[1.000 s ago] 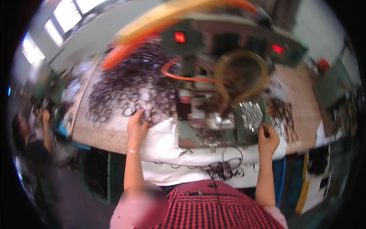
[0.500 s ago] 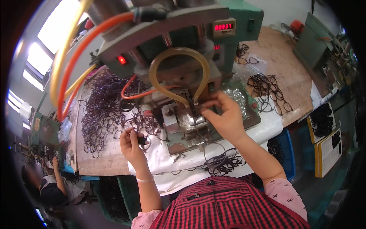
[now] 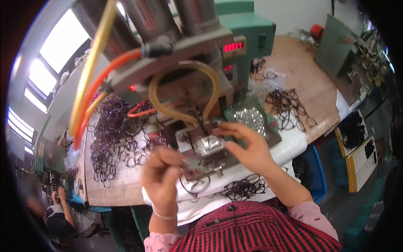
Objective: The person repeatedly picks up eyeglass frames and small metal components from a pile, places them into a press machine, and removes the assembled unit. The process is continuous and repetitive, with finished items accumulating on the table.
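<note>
A person in a red checked top sits at a wooden desk (image 3: 319, 96), seen from above, before a green press (image 3: 247, 33) with yellow and orange hoses (image 3: 90, 84) arching over it.

The left hand (image 3: 163, 176) is raised just below the press's metal jig (image 3: 208, 153), its fingers pinched narrow on a thin dark wire frame (image 3: 195, 185) that hangs down over a white cloth (image 3: 289, 145) at the desk edge. The right hand (image 3: 247, 149) reaches in from the right, fingers loosely spread, fingertips (image 3: 218, 129) touching or just over the shiny block on the jig; whether it holds anything cannot be told.

A large heap of dark frames (image 3: 115, 143) lies on the desk to the left. A smaller pile (image 3: 289, 107) lies to the right, and a few more (image 3: 243, 189) rest on the cloth near the person. A tray of small silvery parts (image 3: 249, 117) sits just behind the right hand.

Another person (image 3: 63, 214) works at lower left, well apart.
</note>
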The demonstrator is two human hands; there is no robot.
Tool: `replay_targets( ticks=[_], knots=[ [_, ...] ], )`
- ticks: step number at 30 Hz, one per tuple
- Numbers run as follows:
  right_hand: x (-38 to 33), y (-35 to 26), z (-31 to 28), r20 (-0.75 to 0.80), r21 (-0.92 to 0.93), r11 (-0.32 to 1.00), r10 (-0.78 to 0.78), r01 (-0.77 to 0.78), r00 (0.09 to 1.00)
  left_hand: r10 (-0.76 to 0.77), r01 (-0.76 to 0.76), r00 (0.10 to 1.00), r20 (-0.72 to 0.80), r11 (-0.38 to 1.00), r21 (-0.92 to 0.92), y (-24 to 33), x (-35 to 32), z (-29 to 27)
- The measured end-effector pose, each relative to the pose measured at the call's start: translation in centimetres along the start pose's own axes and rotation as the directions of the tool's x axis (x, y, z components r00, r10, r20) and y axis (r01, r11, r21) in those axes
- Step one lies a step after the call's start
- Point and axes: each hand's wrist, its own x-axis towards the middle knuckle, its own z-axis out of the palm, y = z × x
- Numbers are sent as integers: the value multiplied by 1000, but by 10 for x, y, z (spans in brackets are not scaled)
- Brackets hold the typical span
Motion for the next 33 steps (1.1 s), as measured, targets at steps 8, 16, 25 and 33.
replay_targets(
  ticks=[8,16,25,33],
  knots=[
    [1,112,-74,-128,-931,364,-317,-4,940,-788,798,569,235,459,-392,-24,-25,35],
    [7,110,-72,-267,-808,577,-184,-116,946,-848,793,498,178,363,-490,-30,-26,43],
    [-6,118,-76,-353,-586,803,-136,-106,926,-752,781,606,258,501,-373,-42,-56,15],
    [-12,97,-60,-282,-528,844,-73,-91,957,45,-79,997,69,264,961,-48,-49,-98]
  ],
)
